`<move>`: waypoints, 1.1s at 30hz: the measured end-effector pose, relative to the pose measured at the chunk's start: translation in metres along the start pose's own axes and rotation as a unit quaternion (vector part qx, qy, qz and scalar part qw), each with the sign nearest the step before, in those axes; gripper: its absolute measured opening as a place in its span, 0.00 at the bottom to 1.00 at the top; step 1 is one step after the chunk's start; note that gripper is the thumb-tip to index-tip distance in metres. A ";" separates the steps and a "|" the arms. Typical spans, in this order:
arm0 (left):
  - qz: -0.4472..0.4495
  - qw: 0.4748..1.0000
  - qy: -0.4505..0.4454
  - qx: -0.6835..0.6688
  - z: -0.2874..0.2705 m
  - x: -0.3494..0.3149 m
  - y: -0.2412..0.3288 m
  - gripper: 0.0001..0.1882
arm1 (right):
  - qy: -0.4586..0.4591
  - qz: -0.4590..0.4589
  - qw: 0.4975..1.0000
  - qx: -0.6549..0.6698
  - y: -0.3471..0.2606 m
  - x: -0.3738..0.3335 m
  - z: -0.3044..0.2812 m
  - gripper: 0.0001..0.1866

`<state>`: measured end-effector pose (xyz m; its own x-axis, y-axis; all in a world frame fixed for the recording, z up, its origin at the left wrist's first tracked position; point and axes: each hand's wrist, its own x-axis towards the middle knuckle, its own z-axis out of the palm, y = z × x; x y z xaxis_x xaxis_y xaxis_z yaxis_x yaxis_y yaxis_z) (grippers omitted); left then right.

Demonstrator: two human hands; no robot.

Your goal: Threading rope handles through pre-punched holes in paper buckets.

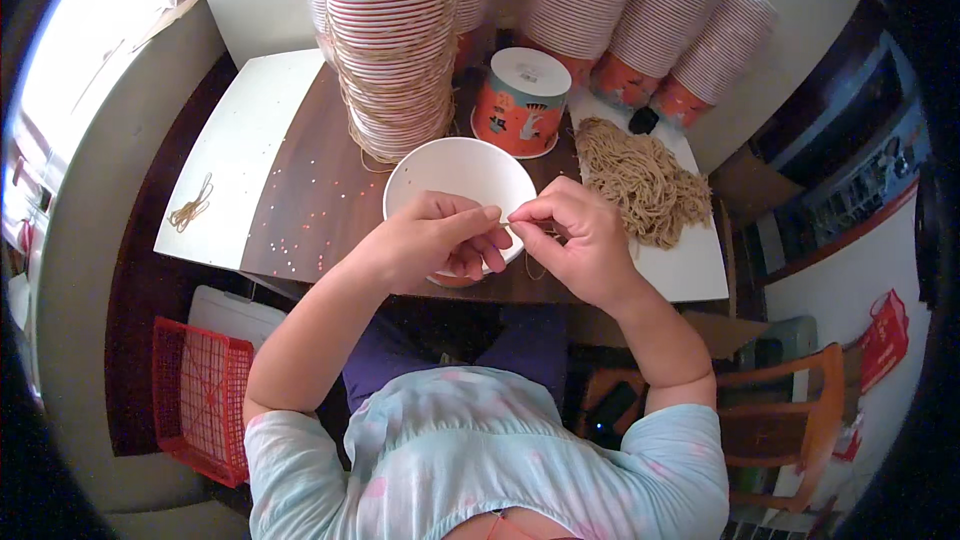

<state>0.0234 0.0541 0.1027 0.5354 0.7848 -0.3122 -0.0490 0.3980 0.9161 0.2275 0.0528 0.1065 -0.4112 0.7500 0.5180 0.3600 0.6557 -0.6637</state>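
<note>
A white-walled paper bucket (422, 162) stands upright near the table's front edge, its mouth facing me. Over its near rim my left hand (450, 232) and my right hand (578, 240) meet fingertip to fingertip. Both pinch a thin tan cord (507, 224), which shows in the small gap between them. Part of the cord hangs below my right fingers, beside the bucket. My left hand's other fingers curl loosely under the pinch. Most of the bucket's outside is hidden by my hands and wrists.
A tall stack of buckets with cords (392, 70) rises behind. Beside it sits an upturned orange bucket (520, 105). A heap of tan cords (645, 180) lies at the right, a few loose cords (190, 204) at the left. More stacked buckets (582, 0) line the back.
</note>
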 end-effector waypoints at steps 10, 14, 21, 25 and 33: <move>0.028 0.999 -0.007 0.028 -0.001 0.003 -0.006 0.11 | -0.008 -0.015 1.000 -0.001 0.004 -0.002 0.004 0.05; 0.034 0.999 -0.014 0.019 -0.003 0.003 -0.009 0.10 | -0.014 -0.001 1.000 -0.013 0.002 -0.004 0.005 0.04; 0.155 0.977 0.050 0.139 -0.001 -0.004 -0.001 0.07 | -0.022 -0.004 0.999 -0.033 -0.012 0.003 0.001 0.04; 0.227 0.912 0.158 0.302 0.006 -0.015 0.022 0.07 | -0.032 0.016 0.999 -0.007 -0.016 0.025 -0.005 0.05; 0.531 0.560 0.213 0.599 0.002 -0.027 0.063 0.08 | -0.067 0.119 0.977 0.161 -0.033 0.069 -0.013 0.08</move>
<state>0.0072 0.0569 0.1689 0.4791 0.4203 0.7706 0.5882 -0.8053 0.0736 0.1983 0.0843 0.1714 -0.4620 0.8456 0.2673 0.1851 0.3867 -0.9034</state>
